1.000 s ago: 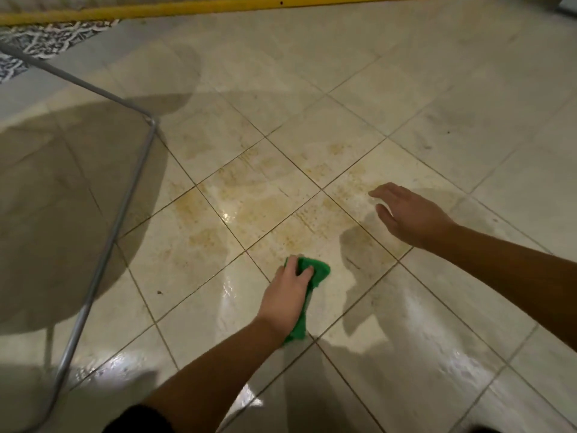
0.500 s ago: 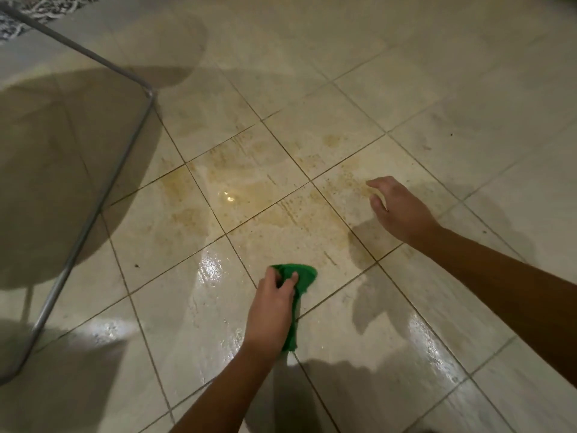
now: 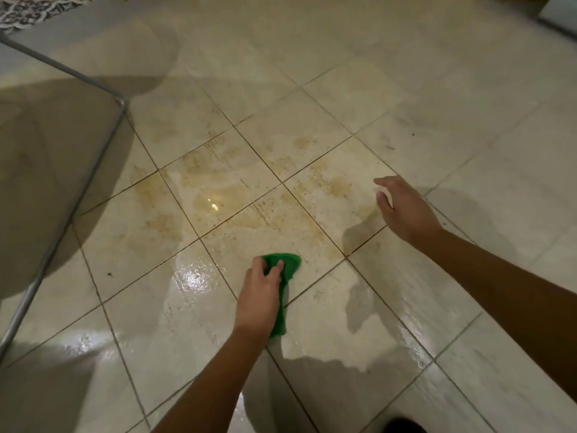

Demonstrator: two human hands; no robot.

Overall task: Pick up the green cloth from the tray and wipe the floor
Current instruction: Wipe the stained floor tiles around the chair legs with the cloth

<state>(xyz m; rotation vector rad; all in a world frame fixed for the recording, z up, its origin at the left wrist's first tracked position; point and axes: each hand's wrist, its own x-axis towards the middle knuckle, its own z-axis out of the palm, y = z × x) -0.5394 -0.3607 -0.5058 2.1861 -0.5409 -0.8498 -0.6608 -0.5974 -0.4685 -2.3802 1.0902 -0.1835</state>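
Observation:
My left hand [image 3: 260, 295] presses the green cloth [image 3: 288, 264] flat against the beige tiled floor [image 3: 421, 307], fingers curled over its far end. The cloth shows beyond my fingertips and along the right side of my hand down to the wrist. Brownish stains [image 3: 271, 214] and a small shiny puddle [image 3: 214, 203] lie on the tiles just beyond the cloth. The tiles beside and nearer than the cloth are wet and glossy. My right hand [image 3: 402, 207] hovers over the floor to the right, fingers spread and holding nothing. No tray is in view.
A grey metal frame [image 3: 71, 207] with a translucent panel stands at the left, its corner at the upper left. A patterned rug [image 3: 28, 9] lies at the far left top. A grey object [image 3: 562, 10] sits at the top right corner.
My left hand and the cloth stay on about the same tile, shifting slightly. My right hand lifts a little and its fingers spread. The head view has tilted.

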